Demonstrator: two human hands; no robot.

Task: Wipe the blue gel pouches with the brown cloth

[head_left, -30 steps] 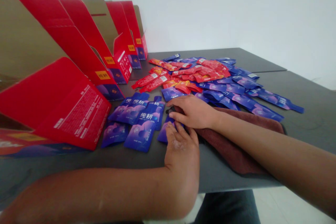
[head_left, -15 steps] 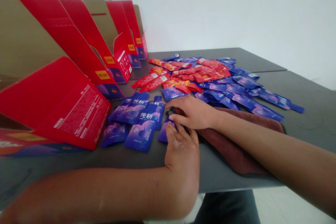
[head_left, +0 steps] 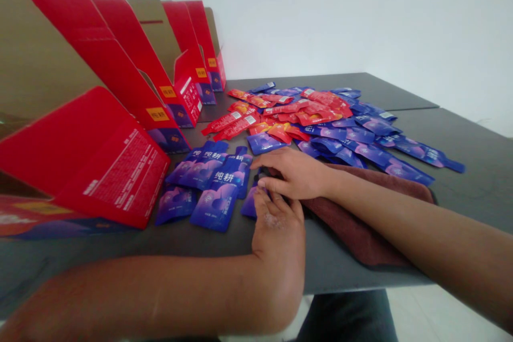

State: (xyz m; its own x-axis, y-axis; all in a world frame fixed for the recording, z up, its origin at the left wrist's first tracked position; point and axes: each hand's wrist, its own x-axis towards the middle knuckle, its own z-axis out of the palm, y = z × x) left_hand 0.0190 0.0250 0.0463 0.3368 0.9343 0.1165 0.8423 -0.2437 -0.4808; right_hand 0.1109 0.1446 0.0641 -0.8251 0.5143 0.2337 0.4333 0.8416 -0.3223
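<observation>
My left hand [head_left: 277, 219] lies palm down on the dark table, its fingers curled at a small blue sachet [head_left: 249, 206]. My right hand [head_left: 294, 173] rests just above it, fingertips close to my left fingers and over a dark spot that I cannot make out. Several blue sachets with white print [head_left: 214, 197] lie to the left of my hands. Beyond them spreads a loose heap of red sachets [head_left: 280, 117] and blue sachets [head_left: 352, 141]. A brown towel [head_left: 360, 224] lies under my right wrist.
Red cardboard display boxes [head_left: 176, 85] stand in a row along the table's left side, with a larger one [head_left: 92, 160] nearest me. The dark table [head_left: 473, 171] ends at an edge in front of me. Dark trousers [head_left: 344, 318] show below that edge.
My right hand's fingers have shifted slightly to the left. The sachets, towel and boxes have not visibly moved.
</observation>
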